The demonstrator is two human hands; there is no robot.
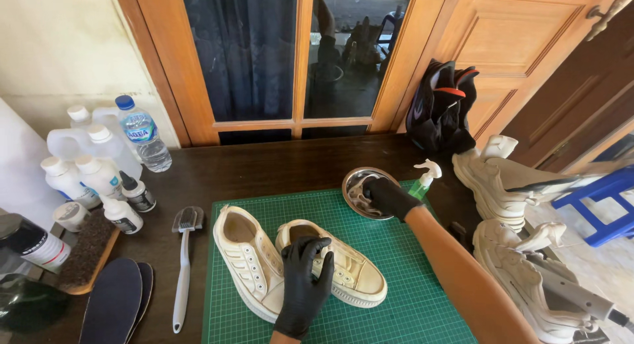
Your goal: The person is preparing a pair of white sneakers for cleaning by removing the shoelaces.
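Fingers of the left hand, in a black glove, curl down over the tongue and lacing of a cream sneaker, holding it against the green cutting mat. Just to the left of those fingers lies the second cream sneaker, its side touching the first. Up and to the right, the gloved right hand has its fingers bent down into a small round metal dish at the mat's far edge; what they pinch there, if anything, I cannot tell. Just beyond that hand's knuckles stands a green spray bottle with a white trigger. Well to the left of the left hand a white-handled brush lies on the dark wooden table, with dark insoles, a wooden brush and a cluster of white bottles further left. To the right of the right forearm, chunky white sneakers sit at the table's edge.
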